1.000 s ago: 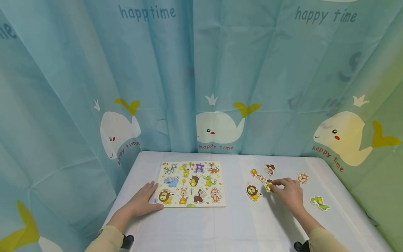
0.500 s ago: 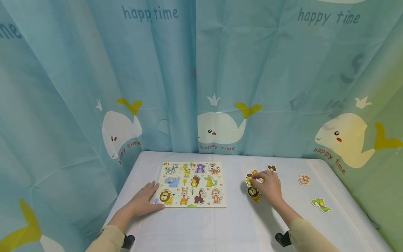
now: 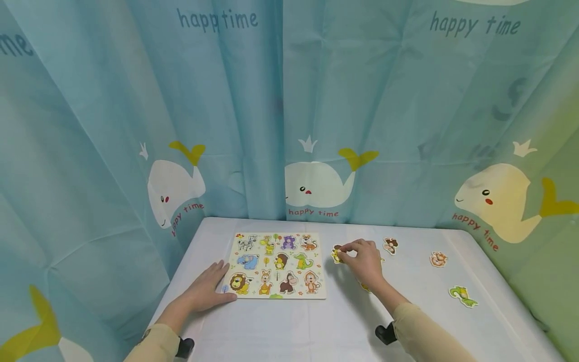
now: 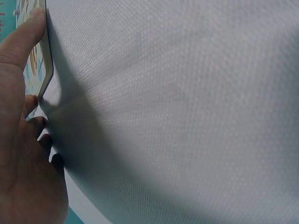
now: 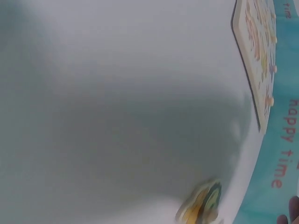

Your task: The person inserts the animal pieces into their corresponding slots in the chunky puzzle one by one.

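Observation:
Between thumb and fingers, my right hand (image 3: 364, 261) pinches a small hedgehog puzzle piece (image 3: 336, 254), yellow with brown spines, just off the right side of the animal puzzle board (image 3: 322, 281). My left hand (image 3: 208, 287) rests at the board's left edge, its thumb on the lower left corner and the fingers extended along the side. In the left wrist view, that thumb (image 4: 35, 28) lies on top of the board. The right wrist view catches only fingertips (image 5: 293, 211) of the right hand; the held piece is out of sight there.
A lion piece (image 3: 365, 288) lies partly hidden under the right forearm. Farther right are a brown gorilla-like piece (image 3: 390, 246), an orange-brown animal piece (image 3: 438, 259) and a green crocodile piece (image 3: 463, 296). A whale-print curtain (image 3: 384, 100) hangs behind the white table (image 3: 280, 332).
My right hand has carried the hedgehog piece leftward, from among the loose pieces to near the board's right side. The left hand has stayed in place on the board.

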